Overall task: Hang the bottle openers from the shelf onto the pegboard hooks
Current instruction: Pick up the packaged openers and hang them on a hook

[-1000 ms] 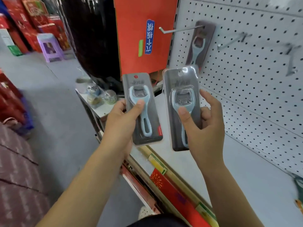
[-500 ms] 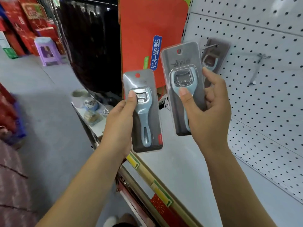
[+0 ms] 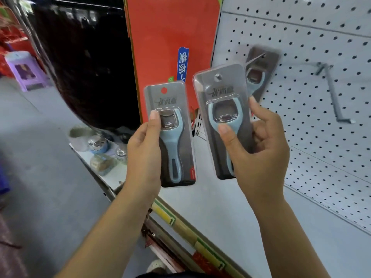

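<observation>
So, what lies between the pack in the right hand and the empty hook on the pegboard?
In the head view, a hung pack just behind the held pack, then bare pegboard up to the empty hook.

Left opener point(image 3: 172, 137) and right opener point(image 3: 222, 109) are upright, blue, carded; third opener point(image 3: 256, 77) hangs on hook point(image 3: 255, 58).

We find open pegboard point(image 3: 301, 141) between the hung opener pack point(image 3: 263, 71) and the bare hook point(image 3: 332, 93) to its right, room to reach in. The left hook point(image 3: 255, 59) carrying that pack juts toward us. The right opener pack point(image 3: 220, 93) in our right hand point(image 3: 261, 157) overlaps the hung one's lower edge. The orange panel point(image 3: 166, 37), behind the left opener pack point(image 3: 170, 97) in our left hand point(image 3: 144, 155), walls off that side; the shelf point(image 3: 230, 217) lies open below.
</observation>
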`<state>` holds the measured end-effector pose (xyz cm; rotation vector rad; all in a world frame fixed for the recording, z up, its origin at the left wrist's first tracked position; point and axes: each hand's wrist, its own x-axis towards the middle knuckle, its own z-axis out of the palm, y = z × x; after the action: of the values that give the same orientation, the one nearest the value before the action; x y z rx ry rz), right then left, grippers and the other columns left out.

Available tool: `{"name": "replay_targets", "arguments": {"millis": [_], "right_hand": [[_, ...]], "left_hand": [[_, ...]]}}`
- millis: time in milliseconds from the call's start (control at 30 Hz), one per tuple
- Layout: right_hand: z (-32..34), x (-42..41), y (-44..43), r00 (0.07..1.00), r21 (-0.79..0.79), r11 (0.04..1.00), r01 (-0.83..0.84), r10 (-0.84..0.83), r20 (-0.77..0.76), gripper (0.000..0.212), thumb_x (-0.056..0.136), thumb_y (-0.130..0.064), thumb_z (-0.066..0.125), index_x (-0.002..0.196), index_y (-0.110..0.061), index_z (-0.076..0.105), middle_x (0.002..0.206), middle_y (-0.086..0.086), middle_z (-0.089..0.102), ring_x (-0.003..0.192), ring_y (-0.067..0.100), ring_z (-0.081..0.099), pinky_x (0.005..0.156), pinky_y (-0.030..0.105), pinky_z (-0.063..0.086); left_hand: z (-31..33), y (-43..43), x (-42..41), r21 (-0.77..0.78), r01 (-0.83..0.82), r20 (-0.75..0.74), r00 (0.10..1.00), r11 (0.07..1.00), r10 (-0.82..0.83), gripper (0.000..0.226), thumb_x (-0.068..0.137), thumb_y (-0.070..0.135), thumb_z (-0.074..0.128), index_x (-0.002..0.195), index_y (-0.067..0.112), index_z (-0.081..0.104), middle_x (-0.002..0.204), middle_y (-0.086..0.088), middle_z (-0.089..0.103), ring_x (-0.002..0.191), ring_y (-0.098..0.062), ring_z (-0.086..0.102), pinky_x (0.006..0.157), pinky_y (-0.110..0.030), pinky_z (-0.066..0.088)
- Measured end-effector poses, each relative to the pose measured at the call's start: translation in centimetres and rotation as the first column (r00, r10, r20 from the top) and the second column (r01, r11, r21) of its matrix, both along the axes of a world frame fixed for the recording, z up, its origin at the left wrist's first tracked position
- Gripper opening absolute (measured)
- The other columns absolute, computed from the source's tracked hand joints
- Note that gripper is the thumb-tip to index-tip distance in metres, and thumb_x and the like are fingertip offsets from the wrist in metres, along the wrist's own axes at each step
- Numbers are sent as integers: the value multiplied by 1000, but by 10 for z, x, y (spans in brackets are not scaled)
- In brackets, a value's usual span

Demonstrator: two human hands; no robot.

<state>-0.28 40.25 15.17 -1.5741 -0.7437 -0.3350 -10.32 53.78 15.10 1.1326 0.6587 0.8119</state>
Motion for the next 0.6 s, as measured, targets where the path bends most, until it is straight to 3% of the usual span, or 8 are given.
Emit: {"name": "replay_targets", "arguments": {"millis": [67,167,267,400,533,600], "right_hand": [[-3,2,4,998,4,998,61,-61,-35,57,86,-29,79,137,-16,55,86,-14,71,79,4,72,67,15,57],[-5,7,10,985,16,990,139,-137,-101,57,85,-34,79,136,-21,55,84,-13,72,80,4,72,70,23,60],[-5,18,17,976,19,984,177,-172,-137,58,87,-34,77,139,-23,54,81,-15,71,78,3,71,71,19,57],[-8,32,24,970,7,980,201,-198,-139,52,93,-32,70,141,-30,50,81,-20,67,79,-1,66,75,15,53],[-9,32,23,970,-20,983,185,-186,-156,51,102,-43,43,152,-30,37,100,-22,62,93,-7,64,78,12,52],[-11,29,21,968,-57,980,193,-199,-150,53,106,-47,31,156,-30,29,113,-24,60,102,-8,61,86,13,51]], "left_hand": [[0,9,4,10,31,-1,1000,999,-31,36,101,50,51,100,24,77,102,-1,79,97,-21,76,87,-43,61],[1,20,12,-32,69,55,996,997,-67,35,100,46,54,101,19,77,109,-12,77,100,-28,73,96,-56,56],[1,27,21,-65,170,94,982,983,-164,50,89,53,62,111,10,74,117,-21,72,102,-32,69,101,-62,50],[-1,34,32,-76,361,164,924,929,-346,47,85,54,65,113,18,76,118,-12,74,110,-27,69,105,-51,51],[-2,40,38,70,491,197,847,869,-494,32,89,46,53,96,30,80,101,4,77,98,-12,71,87,-32,57],[0,39,41,128,522,207,817,843,-538,32,91,44,50,92,33,80,99,6,76,99,-12,71,89,-32,57]]}}
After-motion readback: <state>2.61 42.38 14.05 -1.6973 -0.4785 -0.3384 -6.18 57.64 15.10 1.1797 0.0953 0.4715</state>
